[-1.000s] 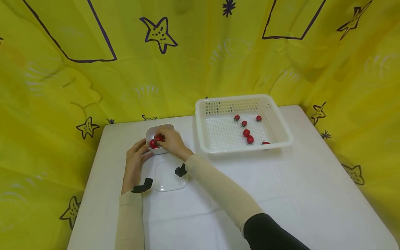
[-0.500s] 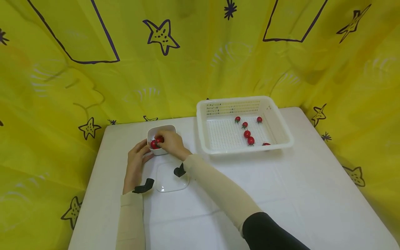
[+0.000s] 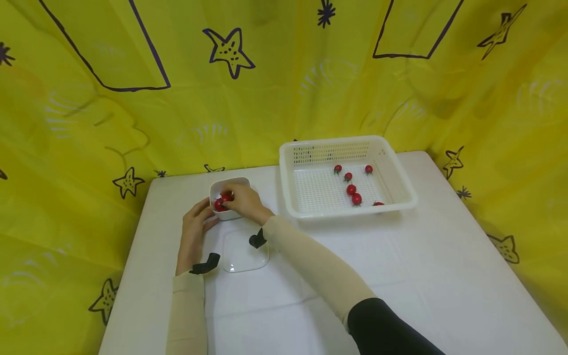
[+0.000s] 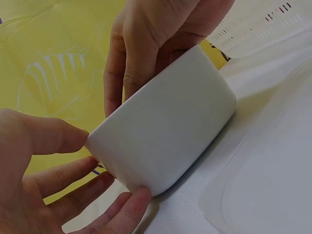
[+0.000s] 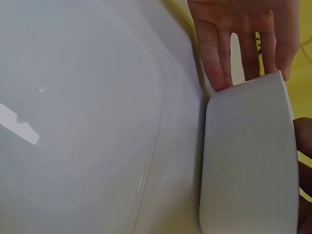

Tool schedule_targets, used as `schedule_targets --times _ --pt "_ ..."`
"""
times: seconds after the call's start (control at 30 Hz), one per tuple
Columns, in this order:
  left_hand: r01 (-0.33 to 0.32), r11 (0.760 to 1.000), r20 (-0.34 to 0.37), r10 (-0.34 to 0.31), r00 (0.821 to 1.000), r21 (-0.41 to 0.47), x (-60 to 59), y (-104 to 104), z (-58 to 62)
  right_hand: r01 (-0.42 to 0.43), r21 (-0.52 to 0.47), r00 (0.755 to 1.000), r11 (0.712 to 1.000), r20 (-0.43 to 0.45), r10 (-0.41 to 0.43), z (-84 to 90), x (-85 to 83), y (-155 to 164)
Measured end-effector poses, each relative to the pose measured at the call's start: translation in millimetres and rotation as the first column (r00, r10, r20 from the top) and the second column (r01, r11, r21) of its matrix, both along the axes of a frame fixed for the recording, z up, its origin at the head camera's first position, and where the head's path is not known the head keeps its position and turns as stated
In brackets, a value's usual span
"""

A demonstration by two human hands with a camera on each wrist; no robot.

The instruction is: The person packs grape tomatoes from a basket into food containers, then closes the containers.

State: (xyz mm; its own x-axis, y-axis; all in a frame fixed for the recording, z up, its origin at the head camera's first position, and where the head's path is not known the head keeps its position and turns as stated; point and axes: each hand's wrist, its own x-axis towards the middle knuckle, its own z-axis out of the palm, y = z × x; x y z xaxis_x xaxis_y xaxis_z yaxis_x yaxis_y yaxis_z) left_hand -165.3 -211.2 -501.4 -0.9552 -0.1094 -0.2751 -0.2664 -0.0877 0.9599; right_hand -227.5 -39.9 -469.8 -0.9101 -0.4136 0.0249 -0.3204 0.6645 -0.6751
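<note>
Reaching into the bowl (image 3: 229, 197) near the surface's far left corner, the right hand (image 3: 245, 201) pinches a tomato (image 3: 225, 197); the left hand (image 3: 194, 230) steadies the bowl's side, fingers spread.

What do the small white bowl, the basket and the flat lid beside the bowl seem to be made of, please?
Bowl: smooth, matte and opaque white, probably plastic, possibly ceramic.
Basket: white plastic, judging by its moulded grid of small holes.
Lid: clear glossy plastic, showing bright highlights and the white table through it.

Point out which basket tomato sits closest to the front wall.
The cherry tomato at the basket's near right, half hidden behind the front rim. The other four lie further back on the mesh floor.
</note>
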Motion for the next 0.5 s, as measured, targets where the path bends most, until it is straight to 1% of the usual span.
schedule_targets --times 0.1,0.17,0.3,0.37,0.5 --pt "0.000 1.000 0.001 0.000 1.000 -0.003 0.2 0 -0.5 -0.017 -0.047 1.000 0.999 0.020 0.018 1.6 -0.6 1" --pt "-0.003 1.000 0.004 0.003 1.000 -0.001 0.5 0 -0.7 -0.033 -0.101 0.998 0.994 0.042 0.037 3.5 -0.3 3" --pt "-0.002 1.000 0.013 0.002 1.000 0.007 0.6 1 -0.2 -0.055 -0.216 0.995 0.975 0.072 0.072 8.9 0.5 9" --pt "0.002 1.000 0.014 -0.002 1.000 0.010 0.0 0 0.1 -0.049 -0.238 0.994 0.970 0.079 0.070 12.0 1.0 13" --pt "0.000 1.000 0.019 0.000 1.000 0.008 -1.4 -1 0.8 -0.019 -0.239 0.993 0.971 0.105 0.045 19.8 3.4 20"
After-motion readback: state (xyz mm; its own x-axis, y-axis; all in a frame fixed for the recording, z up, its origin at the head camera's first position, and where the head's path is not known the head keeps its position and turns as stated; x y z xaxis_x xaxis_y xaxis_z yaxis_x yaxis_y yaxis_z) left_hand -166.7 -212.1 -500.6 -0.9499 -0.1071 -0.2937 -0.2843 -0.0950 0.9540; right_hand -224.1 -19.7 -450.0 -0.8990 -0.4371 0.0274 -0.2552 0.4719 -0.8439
